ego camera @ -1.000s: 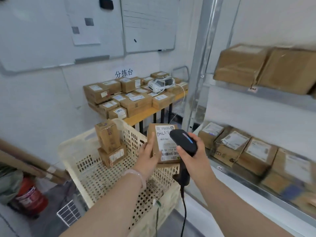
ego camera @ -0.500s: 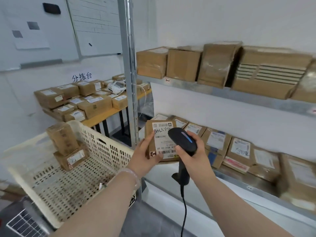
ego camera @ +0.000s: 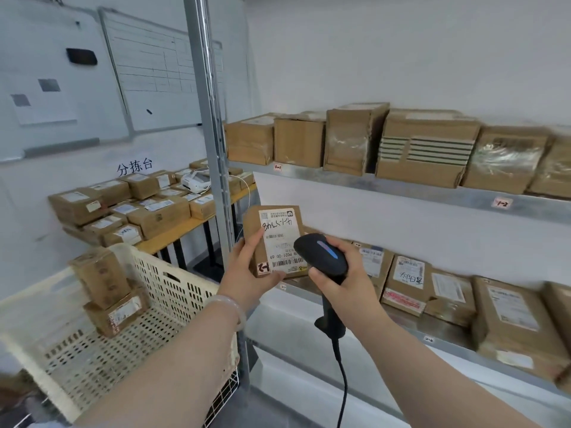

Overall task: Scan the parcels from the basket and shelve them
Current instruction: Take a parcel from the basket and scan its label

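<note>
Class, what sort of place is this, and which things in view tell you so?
Probably a parcel sorting depot. Metal shelves with numbered tags hold labelled boxes, a table is piled with more, and the right hand holds a barcode scanner at a parcel in the left hand.

Open gap above parcels (ego camera: 408, 279), under upper shelf (ego camera: 432, 196)

- My parcel (ego camera: 276, 239) is brown cardboard with a white label.
- My scanner (ego camera: 321, 254) is black with a blue strip.
- The basket (ego camera: 173, 282) is cream, perforated.
</note>
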The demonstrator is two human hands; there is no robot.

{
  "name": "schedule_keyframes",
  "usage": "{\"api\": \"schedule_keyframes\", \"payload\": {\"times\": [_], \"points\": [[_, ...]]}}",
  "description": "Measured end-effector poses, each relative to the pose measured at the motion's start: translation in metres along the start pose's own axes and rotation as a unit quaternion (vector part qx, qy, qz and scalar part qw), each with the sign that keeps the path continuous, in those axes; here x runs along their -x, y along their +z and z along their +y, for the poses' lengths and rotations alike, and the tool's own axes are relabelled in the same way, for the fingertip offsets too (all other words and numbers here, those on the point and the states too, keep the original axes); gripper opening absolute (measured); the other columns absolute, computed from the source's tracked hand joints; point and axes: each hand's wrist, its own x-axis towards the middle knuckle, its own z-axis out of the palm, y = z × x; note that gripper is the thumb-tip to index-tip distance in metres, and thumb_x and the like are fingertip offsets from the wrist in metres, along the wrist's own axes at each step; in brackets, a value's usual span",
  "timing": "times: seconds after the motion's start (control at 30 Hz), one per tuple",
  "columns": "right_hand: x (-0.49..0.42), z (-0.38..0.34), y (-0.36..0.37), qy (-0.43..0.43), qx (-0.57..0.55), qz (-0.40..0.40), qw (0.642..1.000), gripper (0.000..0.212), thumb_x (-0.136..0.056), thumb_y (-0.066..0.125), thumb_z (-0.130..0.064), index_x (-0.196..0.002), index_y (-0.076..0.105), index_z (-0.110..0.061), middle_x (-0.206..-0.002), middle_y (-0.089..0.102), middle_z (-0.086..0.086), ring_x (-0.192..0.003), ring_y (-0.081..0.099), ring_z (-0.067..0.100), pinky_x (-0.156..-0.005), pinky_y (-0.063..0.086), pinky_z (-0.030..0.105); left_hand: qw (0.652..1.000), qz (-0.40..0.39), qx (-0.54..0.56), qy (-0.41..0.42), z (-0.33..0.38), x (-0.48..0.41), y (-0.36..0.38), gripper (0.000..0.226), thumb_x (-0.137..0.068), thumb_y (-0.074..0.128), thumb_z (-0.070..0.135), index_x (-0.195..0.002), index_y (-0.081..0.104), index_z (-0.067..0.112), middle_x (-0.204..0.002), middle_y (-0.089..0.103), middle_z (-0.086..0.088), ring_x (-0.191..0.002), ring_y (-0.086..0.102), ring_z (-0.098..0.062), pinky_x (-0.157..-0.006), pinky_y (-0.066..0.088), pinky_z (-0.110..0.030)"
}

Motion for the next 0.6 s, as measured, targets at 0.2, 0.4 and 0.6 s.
{"api": "schedule_keyframes", "payload": {"times": [0.2, 0.4, 0.6], "points": [[0.002, -0.019, 0.018, -0.009, 0.074, -0.042, 0.996, 0.054, -0.082, 0.078, -0.031, -0.113, 0.046, -0.060, -0.101, 0.059, -0.032, -0.082, 0.069, 0.012, -0.062, 0.062, 0.033, 0.998, 0.052, -0.028, 0.016, 0.017, -0.023, -0.030, 0.097, -0.073, 0.086, 0.018, -0.139, 0.030, 0.061, -0.157, 0.017, 0.006, -0.135, 0.030, -0.010, -0.109, 0.032, -0.025], [0.005, -0.036, 0.027, 0.000, 0.062, -0.029, 0.998, 0.048, -0.082, 0.077, -0.035, -0.112, 0.047, -0.058, -0.100, 0.066, -0.011, -0.074, 0.070, 0.015, -0.053, 0.060, 0.030, 0.994, 0.084, -0.066, 0.010, 0.023, -0.035, -0.038, 0.097, -0.075, 0.086, 0.023, -0.143, 0.026, 0.058, -0.159, 0.010, 0.008, -0.143, 0.025, -0.020, -0.106, 0.028, -0.026], [0.006, -0.048, 0.026, 0.013, 0.064, -0.021, 0.998, 0.045, -0.085, 0.076, -0.035, -0.116, 0.048, -0.050, -0.098, 0.069, -0.003, -0.072, 0.071, 0.016, -0.053, 0.059, 0.031, 0.993, 0.079, -0.089, -0.001, 0.020, -0.036, -0.037, 0.097, -0.077, 0.084, 0.025, -0.147, 0.022, 0.054, -0.161, 0.008, 0.005, -0.146, 0.022, -0.025, -0.115, 0.031, -0.043]]}}
